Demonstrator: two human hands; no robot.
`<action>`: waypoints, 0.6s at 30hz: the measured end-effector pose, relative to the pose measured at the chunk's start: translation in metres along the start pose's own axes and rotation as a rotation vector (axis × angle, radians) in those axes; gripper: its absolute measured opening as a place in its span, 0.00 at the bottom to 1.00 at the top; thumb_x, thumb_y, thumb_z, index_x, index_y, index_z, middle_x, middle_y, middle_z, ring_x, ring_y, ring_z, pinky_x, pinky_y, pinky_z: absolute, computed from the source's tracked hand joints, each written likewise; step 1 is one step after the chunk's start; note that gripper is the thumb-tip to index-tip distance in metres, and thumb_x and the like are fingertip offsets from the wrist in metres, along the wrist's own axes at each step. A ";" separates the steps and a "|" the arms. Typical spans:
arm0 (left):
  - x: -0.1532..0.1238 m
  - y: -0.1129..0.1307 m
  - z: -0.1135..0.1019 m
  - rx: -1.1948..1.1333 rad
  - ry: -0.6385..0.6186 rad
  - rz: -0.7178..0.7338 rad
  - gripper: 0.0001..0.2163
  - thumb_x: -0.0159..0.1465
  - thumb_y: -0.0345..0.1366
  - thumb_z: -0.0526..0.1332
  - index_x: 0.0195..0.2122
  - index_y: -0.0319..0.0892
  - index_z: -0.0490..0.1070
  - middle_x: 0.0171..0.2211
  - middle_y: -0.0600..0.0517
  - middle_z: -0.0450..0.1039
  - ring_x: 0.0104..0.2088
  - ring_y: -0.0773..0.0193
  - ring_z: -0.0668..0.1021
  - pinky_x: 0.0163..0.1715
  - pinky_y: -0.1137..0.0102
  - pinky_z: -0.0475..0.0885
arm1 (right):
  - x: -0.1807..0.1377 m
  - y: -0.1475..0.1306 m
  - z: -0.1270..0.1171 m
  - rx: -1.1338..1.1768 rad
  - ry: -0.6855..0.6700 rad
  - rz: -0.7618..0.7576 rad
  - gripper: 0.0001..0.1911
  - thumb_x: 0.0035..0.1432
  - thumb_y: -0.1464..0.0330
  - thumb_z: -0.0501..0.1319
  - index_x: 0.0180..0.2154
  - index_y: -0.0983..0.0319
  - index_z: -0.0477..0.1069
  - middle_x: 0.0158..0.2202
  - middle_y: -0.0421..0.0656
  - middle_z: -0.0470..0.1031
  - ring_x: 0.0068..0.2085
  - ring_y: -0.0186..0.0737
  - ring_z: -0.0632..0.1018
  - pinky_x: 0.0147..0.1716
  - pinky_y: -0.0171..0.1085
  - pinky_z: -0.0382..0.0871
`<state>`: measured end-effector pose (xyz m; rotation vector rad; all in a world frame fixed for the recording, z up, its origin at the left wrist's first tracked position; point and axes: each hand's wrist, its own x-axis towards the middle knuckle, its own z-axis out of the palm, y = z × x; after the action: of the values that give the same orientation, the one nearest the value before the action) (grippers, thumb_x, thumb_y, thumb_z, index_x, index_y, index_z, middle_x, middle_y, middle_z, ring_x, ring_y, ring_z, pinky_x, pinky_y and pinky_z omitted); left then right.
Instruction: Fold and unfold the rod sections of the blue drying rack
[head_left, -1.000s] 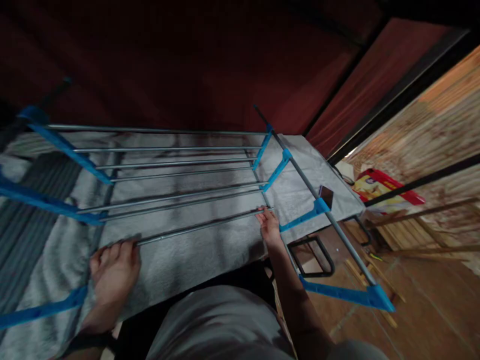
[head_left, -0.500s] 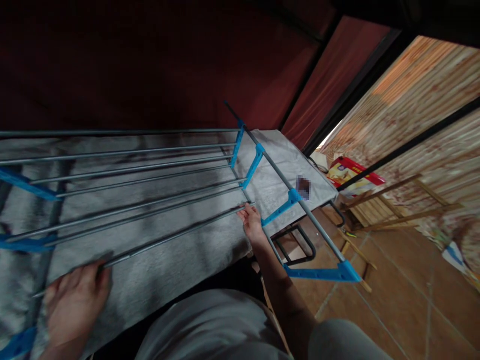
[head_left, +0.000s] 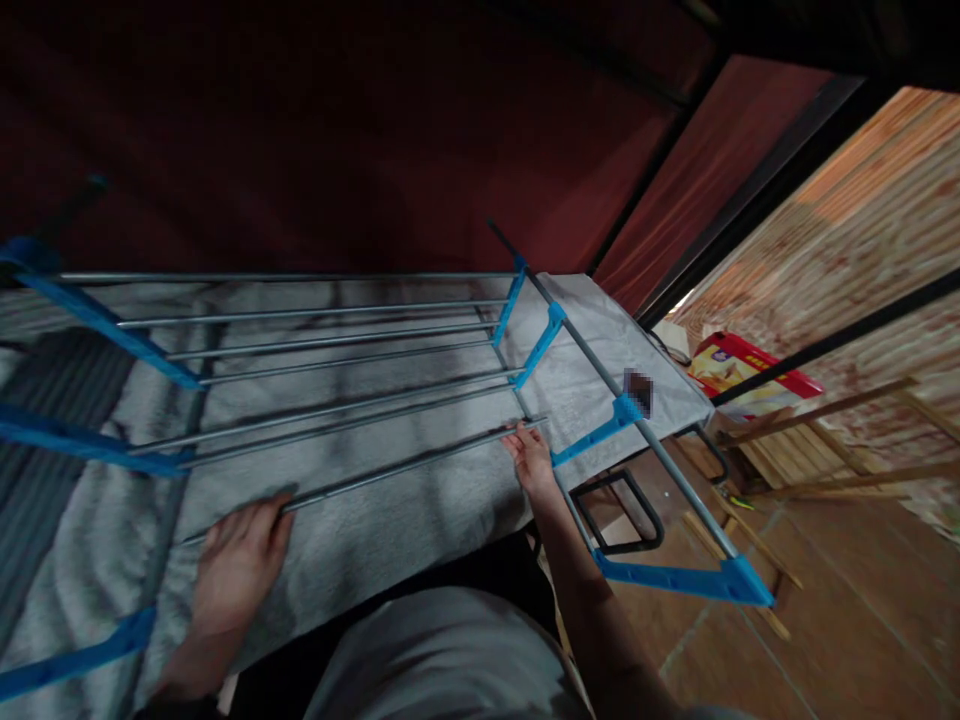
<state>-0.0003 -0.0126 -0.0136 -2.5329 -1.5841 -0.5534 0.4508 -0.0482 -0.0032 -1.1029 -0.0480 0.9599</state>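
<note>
A loose grey metal tube point(head_left: 409, 463) runs slantwise across the near side of a rack frame. My left hand point(head_left: 244, 560) is wrapped round its left part, and a short end sticks out past the fingers. Near the tube's right end, my right hand point(head_left: 529, 455) pinches it with the fingertips, beside a blue plastic bracket point(head_left: 596, 437). The rack point(head_left: 330, 403) has several parallel tubes set between blue brackets at both sides. On the left, another blue bracket point(head_left: 82, 655) lies low, close to my left forearm.
The rack lies on a pale cloth point(head_left: 442, 510) over a surface. A red and yellow box point(head_left: 739, 370) and a wooden frame point(head_left: 832, 430) stand at the right by a patterned wall. A black metal loop point(head_left: 656, 515) juts out below the surface's edge. Dark red panels rise behind.
The view has swung left, so the whole scene sits further right and more of the left brackets shows. Both hands keep their hold on the tube, which has hardly shifted against the rack.
</note>
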 end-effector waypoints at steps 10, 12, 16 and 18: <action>-0.004 -0.001 -0.006 -0.026 0.060 0.023 0.19 0.76 0.46 0.47 0.47 0.42 0.74 0.38 0.43 0.81 0.42 0.46 0.80 0.46 0.55 0.70 | 0.010 -0.006 0.018 0.044 -0.027 -0.011 0.16 0.56 0.69 0.75 0.27 0.56 0.68 0.28 0.34 0.83 0.30 0.33 0.83 0.39 0.34 0.81; -0.005 -0.003 -0.005 -0.026 0.068 0.026 0.20 0.76 0.46 0.46 0.47 0.42 0.74 0.38 0.42 0.81 0.41 0.46 0.80 0.45 0.55 0.70 | 0.011 -0.008 0.025 0.046 -0.034 -0.017 0.16 0.57 0.69 0.75 0.28 0.55 0.68 0.29 0.35 0.83 0.31 0.33 0.84 0.38 0.33 0.81; -0.007 -0.006 -0.001 -0.072 0.068 -0.001 0.20 0.76 0.47 0.46 0.47 0.44 0.75 0.38 0.42 0.82 0.41 0.47 0.81 0.44 0.55 0.71 | 0.012 -0.009 0.038 0.042 -0.090 -0.010 0.11 0.60 0.68 0.73 0.31 0.56 0.71 0.31 0.37 0.84 0.33 0.34 0.85 0.37 0.33 0.81; -0.007 -0.006 0.000 -0.117 0.069 -0.007 0.20 0.75 0.49 0.47 0.47 0.44 0.75 0.39 0.42 0.82 0.41 0.47 0.81 0.44 0.55 0.71 | 0.011 -0.008 0.040 0.036 -0.122 -0.016 0.08 0.61 0.68 0.72 0.33 0.56 0.73 0.32 0.37 0.85 0.34 0.34 0.85 0.39 0.33 0.81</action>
<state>-0.0086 -0.0160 -0.0165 -2.5609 -1.5811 -0.7475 0.4431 -0.0125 0.0184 -1.0085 -0.1380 1.0093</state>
